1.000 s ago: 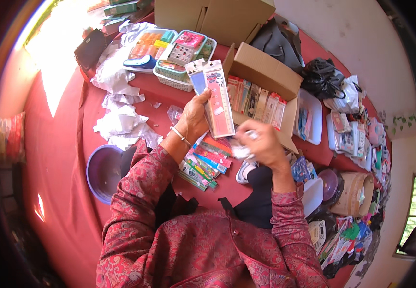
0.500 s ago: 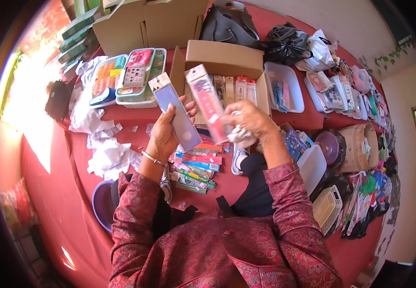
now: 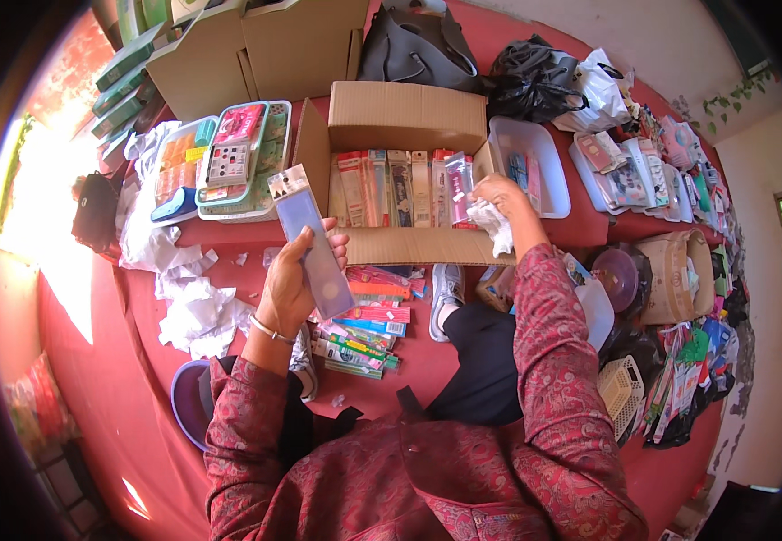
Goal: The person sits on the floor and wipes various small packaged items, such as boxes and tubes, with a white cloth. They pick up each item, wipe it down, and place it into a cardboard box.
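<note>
One raised left hand point(image 3: 286, 281) around blue packet point(image 3: 321, 263); outstretched right hand point(image 3: 506, 195) around white cloth point(image 3: 494, 225)

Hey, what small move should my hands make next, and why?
Perhaps bring the crumpled white wad in your right hand across to wipe the long bluish plastic packet: your left hand holds that packet outside the open brown cardboard box, and wad and packet are apart.
</note>
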A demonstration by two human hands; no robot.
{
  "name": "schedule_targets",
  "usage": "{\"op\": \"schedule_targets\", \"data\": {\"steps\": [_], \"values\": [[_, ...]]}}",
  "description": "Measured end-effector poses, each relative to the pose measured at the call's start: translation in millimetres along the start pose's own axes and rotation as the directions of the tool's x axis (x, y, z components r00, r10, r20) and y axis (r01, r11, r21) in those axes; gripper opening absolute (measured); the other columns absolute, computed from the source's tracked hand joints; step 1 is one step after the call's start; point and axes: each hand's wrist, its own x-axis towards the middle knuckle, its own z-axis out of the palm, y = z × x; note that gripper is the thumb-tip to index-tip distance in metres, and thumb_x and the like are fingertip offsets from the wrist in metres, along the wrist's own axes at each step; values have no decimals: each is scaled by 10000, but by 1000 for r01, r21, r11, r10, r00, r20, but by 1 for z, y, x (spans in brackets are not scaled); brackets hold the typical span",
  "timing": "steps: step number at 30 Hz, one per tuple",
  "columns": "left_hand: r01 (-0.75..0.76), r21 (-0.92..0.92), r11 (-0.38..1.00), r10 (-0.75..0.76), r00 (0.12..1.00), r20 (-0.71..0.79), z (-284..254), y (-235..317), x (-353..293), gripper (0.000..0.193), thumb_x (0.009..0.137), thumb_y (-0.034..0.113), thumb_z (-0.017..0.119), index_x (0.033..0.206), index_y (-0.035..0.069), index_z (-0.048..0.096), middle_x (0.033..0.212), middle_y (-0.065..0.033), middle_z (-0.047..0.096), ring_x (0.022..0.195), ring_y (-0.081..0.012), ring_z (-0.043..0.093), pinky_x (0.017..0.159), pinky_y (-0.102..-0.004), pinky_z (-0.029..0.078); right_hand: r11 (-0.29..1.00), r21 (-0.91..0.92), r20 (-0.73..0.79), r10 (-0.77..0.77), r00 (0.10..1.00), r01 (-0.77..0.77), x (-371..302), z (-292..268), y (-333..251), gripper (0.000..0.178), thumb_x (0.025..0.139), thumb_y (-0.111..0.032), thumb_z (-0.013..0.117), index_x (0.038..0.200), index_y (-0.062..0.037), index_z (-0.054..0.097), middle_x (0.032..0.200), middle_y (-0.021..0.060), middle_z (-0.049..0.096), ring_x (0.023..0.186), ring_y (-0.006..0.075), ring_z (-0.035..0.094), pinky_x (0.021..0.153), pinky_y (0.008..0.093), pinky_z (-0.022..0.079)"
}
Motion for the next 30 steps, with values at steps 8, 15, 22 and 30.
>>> {"op": "schedule_targets", "data": {"steps": [8, 15, 22, 30], "values": [[60, 25, 998, -58, 996, -69, -1, -1, 8, 368, 917, 245, 430, 1191, 1, 425, 920, -122, 585, 775, -195, 581, 732, -303, 497, 791, -610, -215, -98, 972, -55, -8, 36, -19, 267, 728, -100, 525, 954, -19, 643, 1018, 172, 610, 979, 327, 579, 821, 391, 469], [44, 34, 998, -44, 999, -18, 2, -2, 9, 398, 908, 246, 443, 1205, -17, 410, 932, -131, 580, 800, -198, 580, 751, -310, 491, 602, -786, -28, -258, 966, 138, 12, 58, 10, 295, 720, -104, 540, 995, -60, 636, 984, 167, 617, 946, 323, 591, 803, 394, 477], [-4, -31, 999, 9, 988, 157, 12, 1, -1, 430, 806, 44, 465, 1219, -43, 382, 1028, -168, 572, 867, -231, 591, 812, -338, 489, 829, -469, -103, -394, 914, 304, 19, 12, -20, 198, 750, -139, 560, 855, 14, 628, 770, 137, 644, 708, 247, 618, 640, 349, 479], [1, 11, 1000, -4, 964, 265, 23, 2, -30, 396, 803, -46, 435, 1196, -21, 395, 1142, -177, 534, 895, -229, 602, 784, -355, 522, 496, 476, -251, -715, 653, 726, -197, 37, -181, 155, 818, -211, 585, 802, -57, 581, 696, 14, 562, 591, 39, 502, 526, 191, 425]]}}
